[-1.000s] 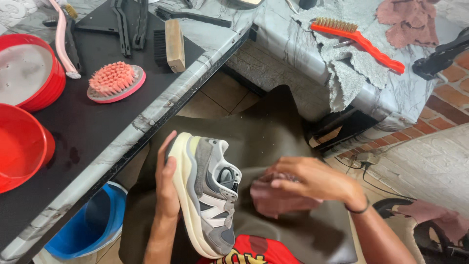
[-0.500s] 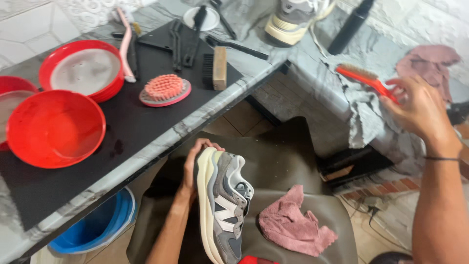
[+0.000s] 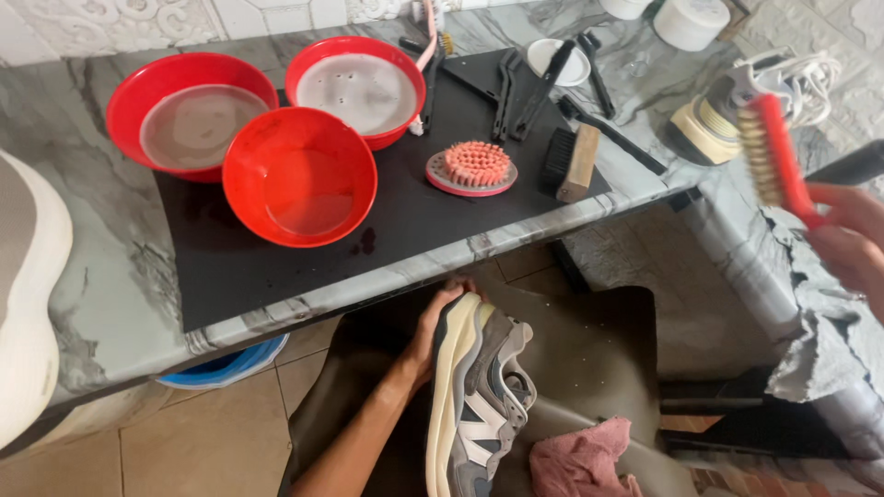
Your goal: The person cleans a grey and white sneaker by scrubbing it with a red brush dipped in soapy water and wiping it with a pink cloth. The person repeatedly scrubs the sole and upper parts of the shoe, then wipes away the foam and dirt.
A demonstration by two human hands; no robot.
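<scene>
Head view: right hand (image 3: 852,241) around red brush (image 3: 775,156).

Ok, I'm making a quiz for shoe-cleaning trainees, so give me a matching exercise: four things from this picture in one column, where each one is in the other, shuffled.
Things:
1. grey sneaker
2. red-handled brush
3. pink cloth
4. round pink brush

Places:
A. on the black mat beside the red bowls
B. held in the right hand
C. held by the sole in the left hand
D. on the dark apron over the lap, right of the sneaker

Pairs: 1-C, 2-B, 3-D, 4-A
</scene>
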